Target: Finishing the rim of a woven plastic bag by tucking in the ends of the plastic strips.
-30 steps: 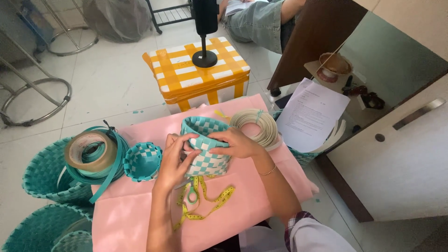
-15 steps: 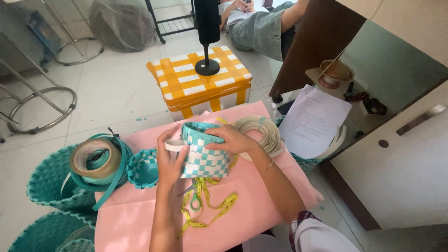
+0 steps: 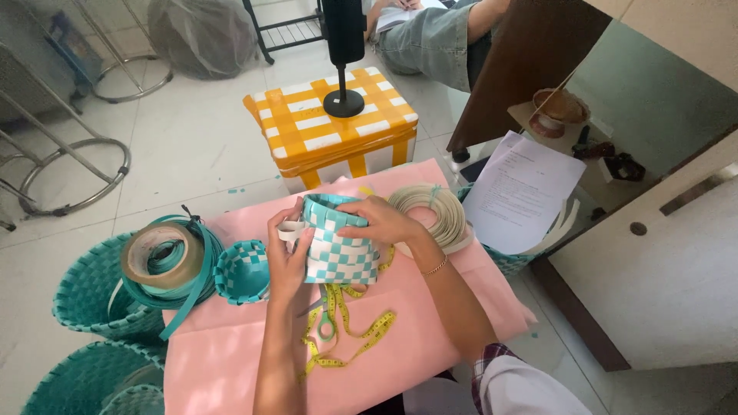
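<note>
A printed sheet of white paper point(image 3: 521, 188) is seen at the right of the scene, laid tilted over the rim of a teal woven basket point(image 3: 507, 260) beside the pink table point(image 3: 231, 369). It is rectangular and covered with lines of dark text too small to be made out. Part of another white printed sheet point(image 3: 396, 14) is seen at the far edge, held by a seated person. No boxes, signs or screens are seen.
</note>
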